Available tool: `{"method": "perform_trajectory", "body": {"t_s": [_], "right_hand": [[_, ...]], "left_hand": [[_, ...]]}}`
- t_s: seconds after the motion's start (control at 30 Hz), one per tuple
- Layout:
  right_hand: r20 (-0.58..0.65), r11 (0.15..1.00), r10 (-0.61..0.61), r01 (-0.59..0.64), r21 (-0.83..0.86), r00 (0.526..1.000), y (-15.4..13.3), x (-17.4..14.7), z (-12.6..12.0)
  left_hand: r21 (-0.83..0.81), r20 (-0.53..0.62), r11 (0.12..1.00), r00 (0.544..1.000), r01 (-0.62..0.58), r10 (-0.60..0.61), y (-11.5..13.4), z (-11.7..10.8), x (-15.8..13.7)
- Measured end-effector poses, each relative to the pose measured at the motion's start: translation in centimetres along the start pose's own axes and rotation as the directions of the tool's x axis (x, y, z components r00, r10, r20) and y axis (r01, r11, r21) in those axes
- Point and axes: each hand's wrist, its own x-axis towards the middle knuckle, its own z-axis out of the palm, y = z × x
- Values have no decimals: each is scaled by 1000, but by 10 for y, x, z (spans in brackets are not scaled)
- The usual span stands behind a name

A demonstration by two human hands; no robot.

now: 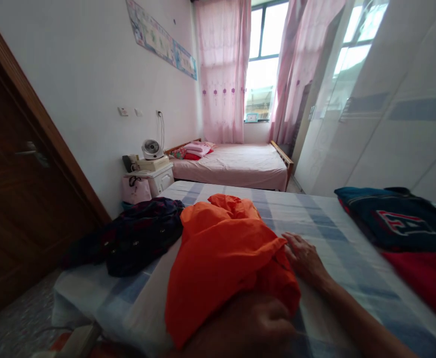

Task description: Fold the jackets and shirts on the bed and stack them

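A bright orange garment (221,248) lies bunched and partly folded over on the near bed, its exact kind hidden by the folds. At its right edge, my right hand (303,256) has its fingers bent against the cloth, gripping a corner. My left hand (255,320) is low in the view at the garment's near edge, dark and blurred, so its fingers are hard to read. Left of the orange cloth is a dark plaid garment (143,238) with buttons, lying in a heap.
The near bed has a blue and white checked sheet (315,219). On its right lie a folded dark teal garment (408,219) with a letter A and a red cloth (427,278). Beyond stand a pink bed (240,164), a nightstand (162,179) with a fan (152,148), and a white wardrobe (382,144).
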Motion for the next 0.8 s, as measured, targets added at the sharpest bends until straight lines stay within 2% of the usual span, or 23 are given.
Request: {"method": "perform_trajectory", "body": {"t_s": [0.07,0.1,0.13,0.2,0.27,0.33,0.4,0.43,0.5,0.53,0.63,0.67,0.7,0.77,0.8], "right_hand": [[-10,996,-5,6,86,1000,1,1,-3],[-15,990,-11,13,138,1000,1,1,-4],[-22,981,-20,24,194,1000,1,0,-6],[-45,952,-39,50,303,998,-1,-2,-11],[-67,914,-65,86,396,996,-7,-6,-16],[-80,882,-103,128,454,991,-16,-10,-21],[-80,874,-149,169,455,986,-26,-14,-24],[-74,879,-172,187,438,982,-30,-15,-25],[-55,893,-195,200,404,979,-36,-17,-25],[-45,894,-199,200,401,979,-37,-17,-25],[-40,872,-168,167,461,985,-38,-14,-31],[-55,861,-128,138,489,990,-38,-12,-36],[-79,850,-69,100,517,995,-38,-10,-44],[-145,818,75,22,575,987,-40,-5,-65],[-179,798,138,-3,602,974,-42,-2,-78]], "left_hand": [[-15,-150,995,984,96,-97,-1,-15,-16],[22,-253,988,957,154,-144,-3,-23,-25],[83,-368,968,910,238,-193,-5,-30,-35],[206,-582,862,766,463,-273,-12,-41,-59],[227,-706,699,609,678,-361,-23,-47,-82],[128,-711,557,468,820,-525,-36,-47,-104],[-44,-605,442,329,896,-725,-47,-42,-123],[-137,-535,404,276,905,-798,-50,-40,-130],[-308,-441,370,213,876,-872,-53,-36,-139],[-391,-419,361,185,847,-889,-52,-37,-140],[-651,-363,299,60,697,-930,-44,-52,-130],[-716,-347,294,43,634,-937,-42,-61,-123],[-760,-351,315,49,569,-935,-40,-71,-115],[-788,-416,407,87,462,-905,-39,-93,-98],[-776,-473,461,87,429,-877,-40,-105,-89]]}}
